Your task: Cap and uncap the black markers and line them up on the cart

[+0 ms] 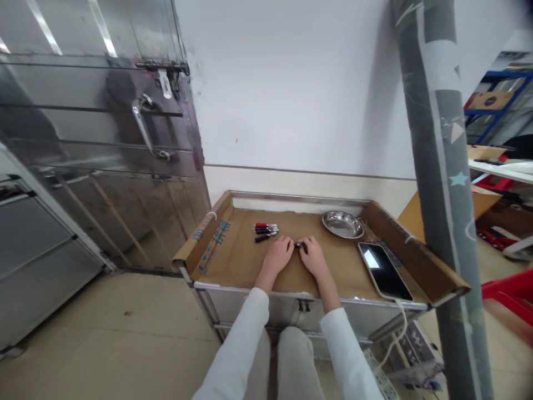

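Both my hands rest on a cardboard-lined metal cabinet top (241,261). My left hand (278,255) and my right hand (312,256) meet at a small dark object (298,245), fingers curled round its two ends. It looks like a pen or marker, though it is too small to name for sure. A little beyond my left hand lies a small bunch of pens (265,231) with red, black and white parts.
A shallow steel dish (343,224) sits at the back right of the top. A phone (385,270) on a white cable lies at the right edge. A steel door (104,139) stands at left, a grey wrapped pillar (445,183) at right.
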Demonstrator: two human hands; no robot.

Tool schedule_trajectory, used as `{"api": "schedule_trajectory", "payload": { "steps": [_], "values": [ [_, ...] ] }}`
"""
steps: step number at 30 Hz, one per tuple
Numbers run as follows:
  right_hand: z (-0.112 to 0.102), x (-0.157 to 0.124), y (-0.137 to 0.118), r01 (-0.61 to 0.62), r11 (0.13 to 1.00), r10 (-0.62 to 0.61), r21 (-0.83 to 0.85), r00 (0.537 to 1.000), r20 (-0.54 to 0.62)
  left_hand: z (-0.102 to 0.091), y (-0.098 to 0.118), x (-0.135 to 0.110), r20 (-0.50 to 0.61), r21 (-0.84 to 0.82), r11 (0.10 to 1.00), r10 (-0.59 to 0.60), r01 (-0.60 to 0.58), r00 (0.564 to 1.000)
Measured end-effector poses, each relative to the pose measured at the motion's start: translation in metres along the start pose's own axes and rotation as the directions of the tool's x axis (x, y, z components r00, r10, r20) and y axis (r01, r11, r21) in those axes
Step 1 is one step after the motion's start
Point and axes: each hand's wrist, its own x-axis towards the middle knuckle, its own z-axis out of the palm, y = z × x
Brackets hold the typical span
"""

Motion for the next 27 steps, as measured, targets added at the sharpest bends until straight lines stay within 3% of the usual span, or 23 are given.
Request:
{"api": "schedule_trajectory", "payload": {
  "steps": [27],
  "values": [
    [-0.0001,0.0002,0.001,-0.001,1.0,0.001,-0.006,1.0,0.003,0.0024,-0.0002,0.0007,-0.003,-0.011,1.0,-0.013,0.013,1.0]
  ]
}}
